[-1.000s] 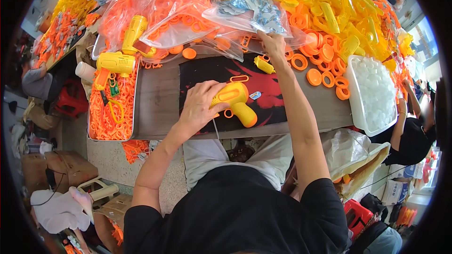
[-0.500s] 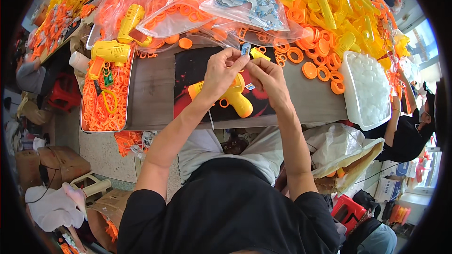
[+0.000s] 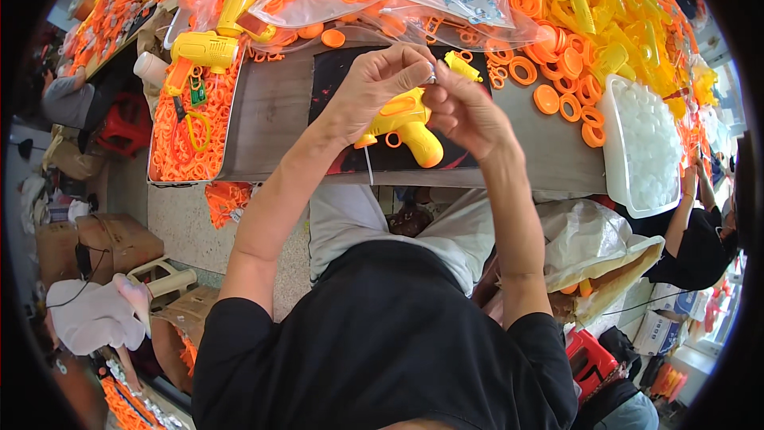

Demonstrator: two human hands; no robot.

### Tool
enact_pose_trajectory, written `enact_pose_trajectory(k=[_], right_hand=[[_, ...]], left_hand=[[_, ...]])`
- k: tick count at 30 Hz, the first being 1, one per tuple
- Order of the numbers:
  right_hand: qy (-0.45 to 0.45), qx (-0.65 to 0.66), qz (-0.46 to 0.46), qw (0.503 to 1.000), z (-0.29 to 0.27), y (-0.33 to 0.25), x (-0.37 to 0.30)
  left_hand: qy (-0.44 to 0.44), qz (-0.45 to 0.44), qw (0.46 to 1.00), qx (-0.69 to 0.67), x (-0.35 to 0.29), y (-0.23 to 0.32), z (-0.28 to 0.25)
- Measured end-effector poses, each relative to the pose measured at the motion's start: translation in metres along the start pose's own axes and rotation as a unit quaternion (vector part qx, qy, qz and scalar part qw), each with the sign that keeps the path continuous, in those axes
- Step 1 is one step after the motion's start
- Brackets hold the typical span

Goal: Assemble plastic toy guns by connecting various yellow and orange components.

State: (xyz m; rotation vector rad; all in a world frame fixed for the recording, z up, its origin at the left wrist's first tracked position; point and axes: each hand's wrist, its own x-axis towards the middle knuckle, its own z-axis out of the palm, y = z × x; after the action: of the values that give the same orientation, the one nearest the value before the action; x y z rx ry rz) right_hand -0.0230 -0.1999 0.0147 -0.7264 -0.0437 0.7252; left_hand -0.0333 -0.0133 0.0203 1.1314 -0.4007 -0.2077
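Observation:
My left hand (image 3: 380,89) and my right hand (image 3: 471,110) meet above the mat, their fingertips pinched together. Between them shows a small blue-and-white piece (image 3: 432,76), perhaps a sticker; most of it is hidden by the fingers. Beneath the hands a yellow toy gun shell (image 3: 418,142) lies on a dark mat (image 3: 350,161) with red patches. An orange ring (image 3: 393,139) is beside the shell's handle. Just past my right fingers is a small bright yellow part (image 3: 463,66).
At left, a tray of orange parts (image 3: 179,161) carries scissors (image 3: 196,132) and a yellow toy gun (image 3: 205,51). Loose orange rings (image 3: 570,107) and a white tub (image 3: 617,183) of translucent pieces are at right. Bags (image 3: 310,4) and yellow shells (image 3: 605,24) crowd the back.
Both hands have drawn closer together, with the fingertips now meeting over the small piece, which was more exposed before. The whole view has shifted, moving the table up and to the right.

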Motion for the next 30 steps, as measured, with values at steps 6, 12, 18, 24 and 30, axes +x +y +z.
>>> enact_pose_trajectory(k=[6,12,18,24,30], right_hand=[[0.155,-0.328,-0.139,0.922,-0.018,0.008,-0.015],[0.202,-0.425,-0.148,0.87,-0.05,0.003,-0.016],[0.222,-0.512,-0.19,0.808,-0.061,0.007,-0.008],[0.166,-0.562,-0.194,0.787,-0.051,0.029,0.019],[0.145,-0.556,-0.182,0.798,-0.053,0.026,0.026]], left_hand=[[0.059,0.123,0.91,0.392,-0.024,-0.014,-0.025],[0.075,0.14,0.731,0.664,-0.047,-0.025,-0.027],[0.122,0.137,0.781,0.597,-0.052,-0.037,-0.03],[0.123,0.144,0.764,0.616,-0.056,-0.038,-0.029],[0.143,0.138,0.783,0.589,-0.057,-0.043,-0.03]])
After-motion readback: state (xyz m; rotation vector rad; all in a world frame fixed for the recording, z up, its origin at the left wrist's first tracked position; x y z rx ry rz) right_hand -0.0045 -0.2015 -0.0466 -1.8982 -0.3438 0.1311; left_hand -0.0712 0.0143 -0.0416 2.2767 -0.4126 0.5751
